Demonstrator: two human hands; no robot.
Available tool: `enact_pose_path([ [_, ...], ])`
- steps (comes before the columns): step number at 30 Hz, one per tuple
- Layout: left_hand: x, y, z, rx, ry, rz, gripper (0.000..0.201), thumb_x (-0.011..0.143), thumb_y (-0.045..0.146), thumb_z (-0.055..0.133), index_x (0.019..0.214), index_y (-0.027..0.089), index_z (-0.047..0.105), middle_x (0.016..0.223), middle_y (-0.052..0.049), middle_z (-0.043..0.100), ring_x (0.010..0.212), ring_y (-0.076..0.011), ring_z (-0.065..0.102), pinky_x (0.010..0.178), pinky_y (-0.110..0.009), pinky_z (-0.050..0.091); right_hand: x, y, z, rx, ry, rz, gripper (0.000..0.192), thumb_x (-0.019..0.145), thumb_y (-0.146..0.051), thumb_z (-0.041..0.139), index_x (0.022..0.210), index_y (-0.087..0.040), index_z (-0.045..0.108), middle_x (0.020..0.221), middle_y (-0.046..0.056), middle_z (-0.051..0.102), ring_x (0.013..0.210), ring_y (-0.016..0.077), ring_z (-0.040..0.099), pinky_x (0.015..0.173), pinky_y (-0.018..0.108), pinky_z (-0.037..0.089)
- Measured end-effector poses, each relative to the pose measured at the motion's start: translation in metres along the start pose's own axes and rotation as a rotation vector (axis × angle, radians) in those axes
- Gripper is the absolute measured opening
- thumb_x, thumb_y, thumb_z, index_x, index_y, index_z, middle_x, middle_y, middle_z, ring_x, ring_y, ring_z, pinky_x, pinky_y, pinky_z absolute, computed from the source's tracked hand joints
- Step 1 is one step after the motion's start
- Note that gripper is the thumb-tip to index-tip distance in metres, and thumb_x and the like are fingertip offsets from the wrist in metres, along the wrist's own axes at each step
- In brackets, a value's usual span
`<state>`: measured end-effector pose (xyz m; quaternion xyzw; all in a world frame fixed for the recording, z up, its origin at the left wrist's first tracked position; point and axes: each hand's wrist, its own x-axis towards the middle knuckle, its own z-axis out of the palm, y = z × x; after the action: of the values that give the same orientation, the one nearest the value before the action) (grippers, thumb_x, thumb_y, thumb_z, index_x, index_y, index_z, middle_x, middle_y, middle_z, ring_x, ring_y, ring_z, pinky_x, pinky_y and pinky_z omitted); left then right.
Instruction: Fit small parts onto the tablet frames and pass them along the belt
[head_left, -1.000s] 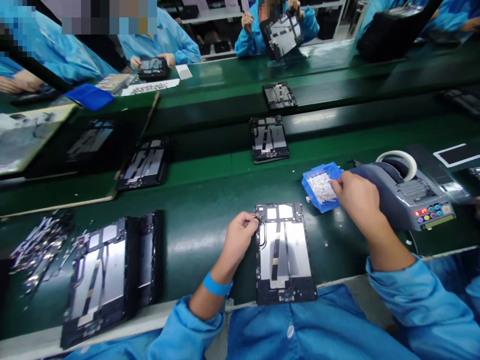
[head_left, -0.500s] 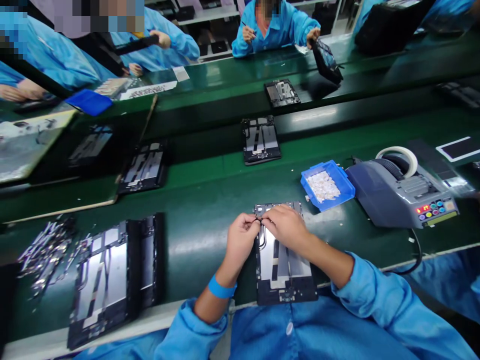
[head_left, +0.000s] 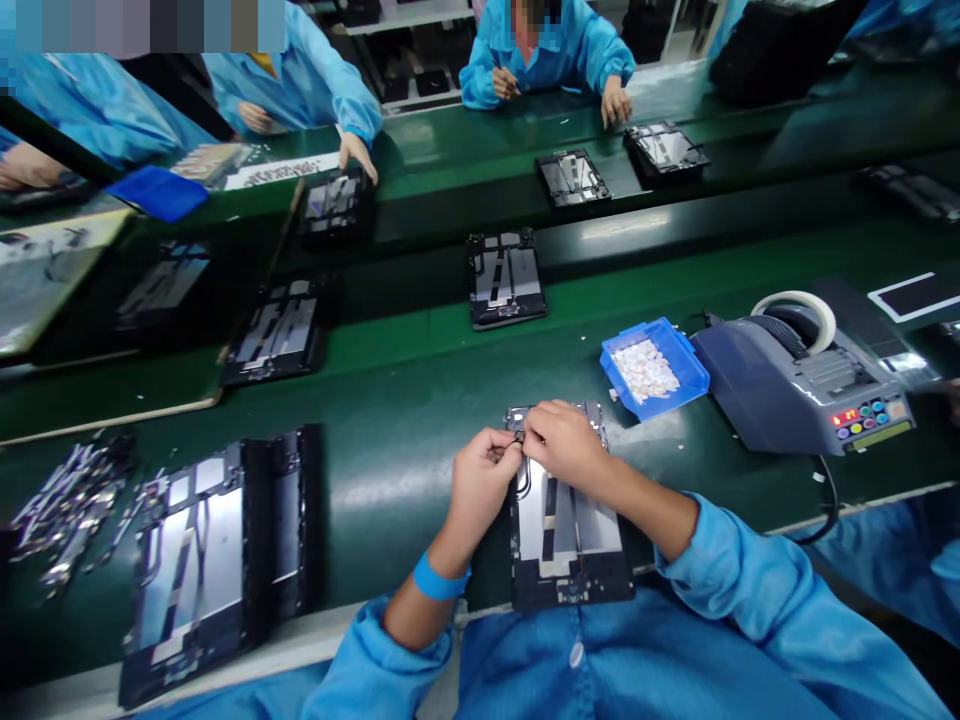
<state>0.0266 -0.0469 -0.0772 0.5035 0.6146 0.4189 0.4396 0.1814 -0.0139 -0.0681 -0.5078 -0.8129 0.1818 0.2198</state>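
An opened tablet [head_left: 571, 590], its silver inside and dark ribbon cables showing, lies on the green bench right before me. Both hands meet over its upper left corner. My left hand [head_left: 486, 478], with a blue band round the wrist, is closed in a pinch on a small dark part [head_left: 518, 437]. The fingers of my right hand [head_left: 566, 446] are bent together against the same spot from the right, palm down over the tablet's top edge. What exactly those right fingertips grip is hidden.
A blue tray [head_left: 654, 400] of small white pieces stands beyond the tablet, beside a grey tape dispenser [head_left: 795, 385]. Leaning opened tablets [head_left: 196, 560] and a heap of loose metal parts [head_left: 79, 515] lie to the left. More tablets [head_left: 506, 280] rest further back, near co-workers.
My hands stay at the tablet's corner with only small finger shifts. Across the bench, one co-worker has laid down a tilted tablet; another has set a tablet down at the back left.
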Motion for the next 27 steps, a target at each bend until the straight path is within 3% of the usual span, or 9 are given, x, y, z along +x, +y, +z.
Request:
enact_pose_path([
  [4, 0.005, -0.003, 0.000, -0.094, -0.010, -0.069, 0.008, 0.074, 0.027, 0.068, 0.073, 0.019, 0.065, 0.077, -0.003, 0.073, 0.073, -0.0168, 0.067, 0.065, -0.026, 0.050, -0.009, 0.027, -0.047, 0.053, 0.171, 0.070, 0.015, 0.082, -0.012, 0.054, 0.073, -0.022, 0.060, 0.077, 0.003, 0.066, 0.077, 0.0187, 0.059, 0.073, 0.029, 0.040],
  [6, 0.006, -0.004, 0.000, -0.108, -0.014, -0.077, 0.010, 0.074, 0.028, 0.068, 0.073, 0.019, 0.064, 0.076, -0.002, 0.072, 0.072, -0.0167, 0.066, 0.065, -0.026, 0.050, -0.019, 0.053, -0.081, -0.010, 0.261, 0.198, 0.014, 0.084, -0.017, 0.053, 0.072, -0.022, 0.060, 0.076, 0.004, 0.065, 0.076, 0.0190, 0.059, 0.071, 0.029, 0.040],
  [8, 0.005, -0.004, -0.002, -0.097, -0.026, -0.071, 0.012, 0.075, 0.030, 0.068, 0.075, 0.019, 0.065, 0.076, -0.003, 0.072, 0.071, -0.0170, 0.066, 0.065, -0.026, 0.050, -0.029, 0.077, -0.110, -0.179, 0.315, 0.414, 0.021, 0.086, -0.025, 0.054, 0.067, -0.021, 0.059, 0.070, 0.005, 0.064, 0.071, 0.0206, 0.058, 0.067, 0.030, 0.038],
  [10, 0.004, -0.002, -0.008, -0.033, -0.041, -0.037, 0.014, 0.079, 0.032, 0.068, 0.082, 0.019, 0.069, 0.079, -0.004, 0.074, 0.072, -0.0177, 0.067, 0.066, -0.027, 0.051, -0.035, 0.089, -0.124, -0.264, 0.311, 0.514, 0.021, 0.087, -0.026, 0.054, 0.069, -0.020, 0.063, 0.074, 0.008, 0.067, 0.072, 0.0224, 0.059, 0.066, 0.032, 0.039],
  [12, 0.004, -0.001, -0.017, 0.090, -0.027, 0.045, 0.016, 0.083, 0.032, 0.065, 0.089, 0.019, 0.073, 0.085, -0.005, 0.075, 0.075, -0.0184, 0.068, 0.068, -0.028, 0.052, -0.037, 0.081, -0.119, -0.172, 0.244, 0.435, 0.017, 0.087, -0.023, 0.054, 0.081, -0.019, 0.069, 0.087, 0.009, 0.073, 0.079, 0.0229, 0.063, 0.071, 0.031, 0.042],
  [15, 0.006, 0.001, -0.033, 0.324, 0.035, 0.216, 0.015, 0.087, 0.029, 0.062, 0.091, 0.021, 0.074, 0.087, -0.004, 0.075, 0.075, -0.0185, 0.067, 0.069, -0.029, 0.051, -0.026, 0.046, -0.087, 0.082, 0.044, 0.270, 0.019, 0.090, -0.020, 0.054, 0.090, -0.022, 0.073, 0.091, 0.005, 0.076, 0.084, 0.0205, 0.067, 0.074, 0.028, 0.044],
  [19, 0.012, 0.000, -0.043, 0.537, -0.038, 0.406, 0.018, 0.092, 0.025, 0.058, 0.101, 0.023, 0.074, 0.098, -0.006, 0.075, 0.089, -0.0223, 0.069, 0.079, -0.033, 0.053, 0.009, 0.009, -0.043, 0.175, -0.114, 0.308, 0.022, 0.094, -0.032, 0.059, 0.082, -0.022, 0.075, 0.081, 0.004, 0.076, 0.077, 0.0201, 0.068, 0.066, 0.028, 0.039],
  [23, 0.016, -0.008, -0.039, 0.647, -0.114, 0.502, 0.024, 0.094, 0.021, 0.056, 0.112, 0.023, 0.073, 0.108, -0.009, 0.075, 0.102, -0.0270, 0.068, 0.093, -0.041, 0.052, 0.036, 0.008, -0.020, 0.087, -0.210, 0.343, 0.036, 0.092, -0.041, 0.061, 0.063, -0.022, 0.070, 0.066, 0.006, 0.071, 0.063, 0.0195, 0.062, 0.057, 0.030, 0.031],
  [27, 0.019, -0.018, -0.034, 0.704, -0.114, 0.569, 0.031, 0.095, 0.017, 0.053, 0.121, 0.022, 0.070, 0.111, -0.011, 0.074, 0.102, -0.0270, 0.067, 0.092, -0.041, 0.052, 0.040, 0.012, -0.012, 0.006, -0.218, 0.379, 0.032, 0.088, -0.037, 0.064, 0.061, -0.022, 0.070, 0.067, 0.007, 0.071, 0.061, 0.0192, 0.060, 0.056, 0.031, 0.028],
])
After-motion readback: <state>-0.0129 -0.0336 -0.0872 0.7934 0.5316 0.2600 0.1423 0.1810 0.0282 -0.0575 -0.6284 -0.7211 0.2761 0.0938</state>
